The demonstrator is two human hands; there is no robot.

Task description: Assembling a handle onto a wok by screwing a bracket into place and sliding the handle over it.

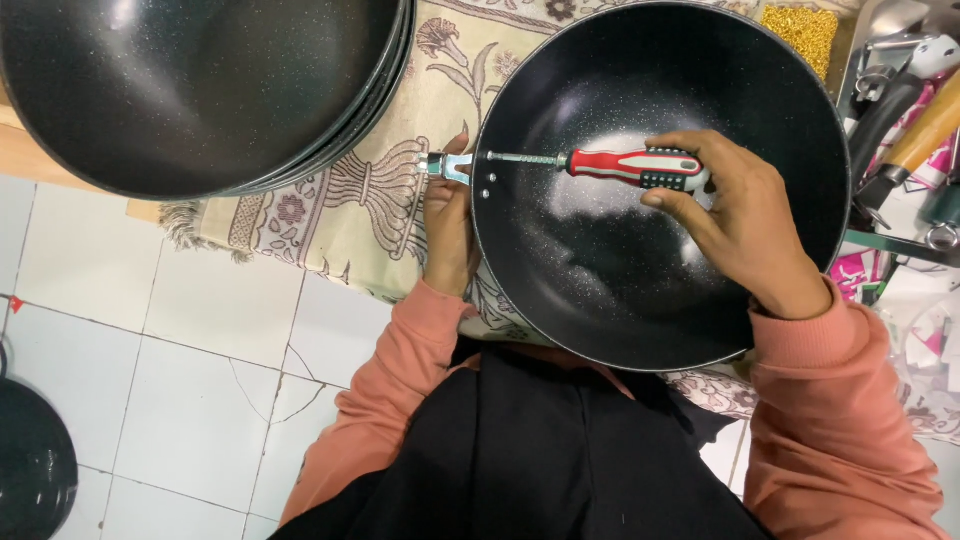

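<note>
The right hand [745,225] grips a red-handled screwdriver [600,165] inside a round, speckled black pan [660,290]. The left hand [447,225] pinches a metal bracket [447,165] at its rim, above a patterned cloth [350,200].

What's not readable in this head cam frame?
- Left hand: palm and fingertips hidden behind the pan rim; its grip on the metal bracket is unclear.
- Screwdriver tip: too small to tell whether it sits in a screw.
- Right hand: covers the end of the screwdriver handle.
- Stacked pans: cut off by the top edge.
- Tools at right: cluttered, cut off by the frame edge.
</note>
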